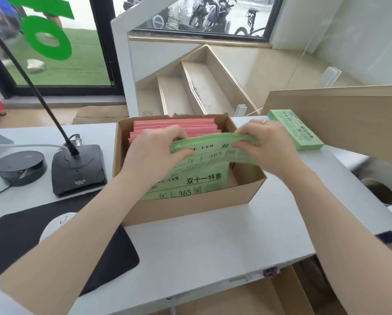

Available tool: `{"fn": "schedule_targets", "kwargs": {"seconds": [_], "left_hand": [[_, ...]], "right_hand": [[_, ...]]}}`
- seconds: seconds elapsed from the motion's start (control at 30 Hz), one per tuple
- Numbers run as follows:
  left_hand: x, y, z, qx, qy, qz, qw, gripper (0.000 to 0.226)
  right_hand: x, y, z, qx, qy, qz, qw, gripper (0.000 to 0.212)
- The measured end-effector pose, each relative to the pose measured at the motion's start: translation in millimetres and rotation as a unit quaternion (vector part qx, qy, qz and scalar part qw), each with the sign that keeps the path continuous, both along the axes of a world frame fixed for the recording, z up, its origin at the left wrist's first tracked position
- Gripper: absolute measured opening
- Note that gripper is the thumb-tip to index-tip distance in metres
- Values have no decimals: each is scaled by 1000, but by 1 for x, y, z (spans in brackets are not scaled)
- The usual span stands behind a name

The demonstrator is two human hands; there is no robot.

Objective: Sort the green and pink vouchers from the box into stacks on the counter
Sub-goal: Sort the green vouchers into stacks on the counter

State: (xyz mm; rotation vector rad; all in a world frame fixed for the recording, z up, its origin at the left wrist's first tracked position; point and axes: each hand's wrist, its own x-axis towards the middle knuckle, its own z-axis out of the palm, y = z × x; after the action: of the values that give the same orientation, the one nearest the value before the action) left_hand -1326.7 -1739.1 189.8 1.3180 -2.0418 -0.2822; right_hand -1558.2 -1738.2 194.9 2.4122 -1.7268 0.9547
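An open cardboard box (190, 208) stands on the white counter (202, 246). Pink vouchers (179, 126) stand in its far half, and green vouchers (190, 185) with black print fill the near half. My left hand (154, 151) grips the left end of a bundle of green vouchers (213, 151) at the box's top. My right hand (265, 146) grips the right end of the same bundle. A stack of green vouchers (297, 130) lies on the counter to the right of the box.
Left of the box stand a black microphone base (79, 169) with a gooseneck, a round black device (20, 167), and a white mouse (56, 223) on a black mat (20, 242). A wooden panel (349, 119) rises at the right. A cup (377, 192) sits lower right.
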Motion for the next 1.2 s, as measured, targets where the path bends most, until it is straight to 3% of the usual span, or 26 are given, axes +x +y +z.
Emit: {"fn": "schedule_targets", "kwargs": {"seconds": [0.07,0.17,0.37,0.57,0.67,0.77,0.83,0.93,1.0,1.07,1.2], "left_hand": [[-22,2,11,18,81,-22,996,22],[-55,4,15,85,158,-57,982,19],[-148,38,-7,137,222,-109,959,17],[-236,65,-57,254,360,-85,894,12],[-252,62,-80,273,427,-54,860,20],[-254,61,-104,285,406,-28,868,21],[-256,62,-112,300,419,-17,857,17],[-261,57,-115,325,474,4,818,45],[-263,50,-118,336,506,31,793,61],[-269,47,-114,333,522,78,781,48],[-281,49,-104,294,516,113,796,18]], "right_hand": [[-24,3,17,-21,-38,-32,999,20],[-69,18,26,42,-127,-47,990,10],[-163,49,-9,175,-171,-77,966,11],[-238,65,-43,195,-187,-116,956,12],[-265,71,-52,168,-246,-135,945,11],[-281,75,-73,209,-355,-102,906,21],[-283,79,-95,263,-432,-73,859,30],[-279,80,-115,286,-561,-42,776,27],[-273,78,-114,275,-593,-25,756,23],[-266,73,-110,251,-604,-23,756,18],[-259,70,-110,224,-563,-52,794,20]]}}
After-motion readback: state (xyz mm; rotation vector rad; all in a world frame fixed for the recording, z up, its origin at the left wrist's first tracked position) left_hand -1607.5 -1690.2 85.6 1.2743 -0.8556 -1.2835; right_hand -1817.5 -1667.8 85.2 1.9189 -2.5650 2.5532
